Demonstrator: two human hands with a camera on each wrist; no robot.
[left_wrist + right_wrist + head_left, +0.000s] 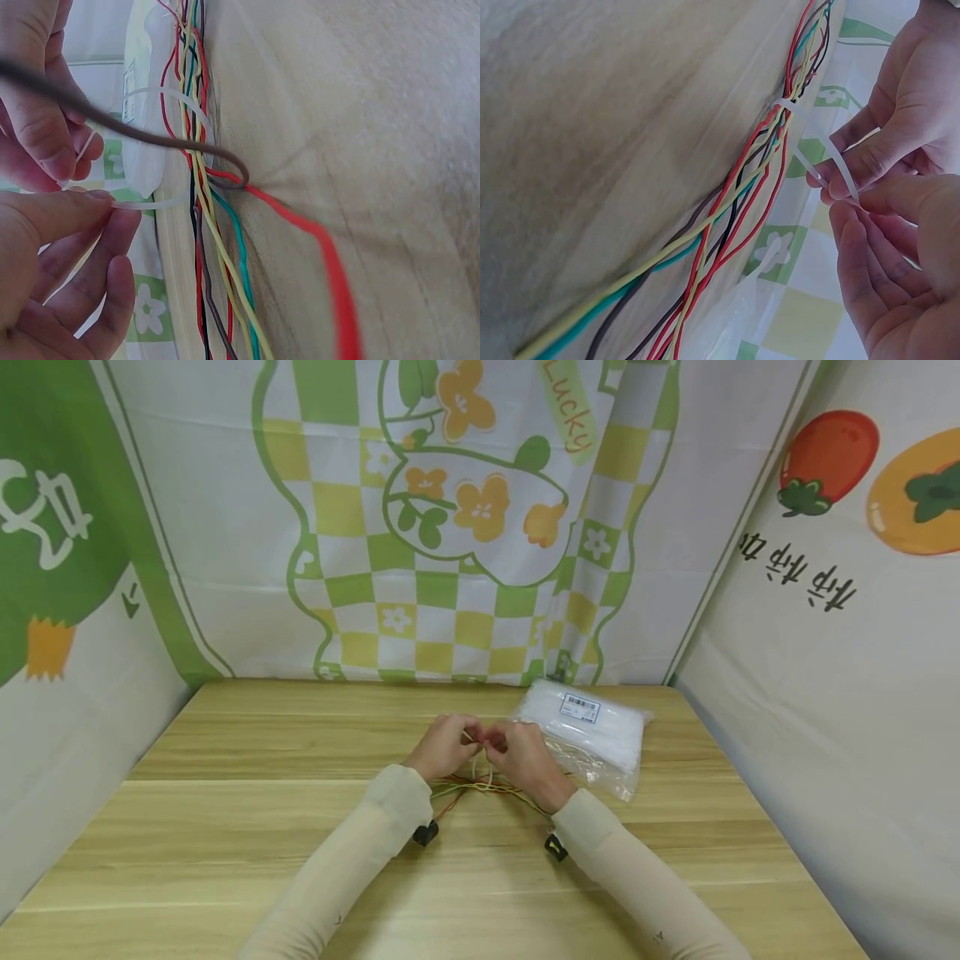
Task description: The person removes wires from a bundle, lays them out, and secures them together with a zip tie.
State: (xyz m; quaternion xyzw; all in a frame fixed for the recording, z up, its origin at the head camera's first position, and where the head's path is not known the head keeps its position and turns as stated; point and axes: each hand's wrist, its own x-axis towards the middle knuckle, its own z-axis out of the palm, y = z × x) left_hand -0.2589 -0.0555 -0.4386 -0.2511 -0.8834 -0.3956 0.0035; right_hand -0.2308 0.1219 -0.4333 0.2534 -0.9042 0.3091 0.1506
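A white zip tie (829, 146) is looped around a bundle of thin wires (739, 176) in red, yellow, green, black and brown. My left hand (447, 745) pinches one end of the tie between thumb and fingertips. Close against it, my right hand (525, 760) pinches the other end, so the fingertips of both hands meet above the bundle. In the left wrist view the loop (169, 94) stands wide and slack about the wires. The spot where the tie's two ends come together is partly hidden by the fingers.
Behind my right hand lies a clear plastic bag (600, 731) with white contents and a label. Black connectors sit near my sleeves, one at the left (425, 833) and another at the right (556, 847). Patterned cloth (465, 627) encloses the wooden table (247, 810) at back and sides.
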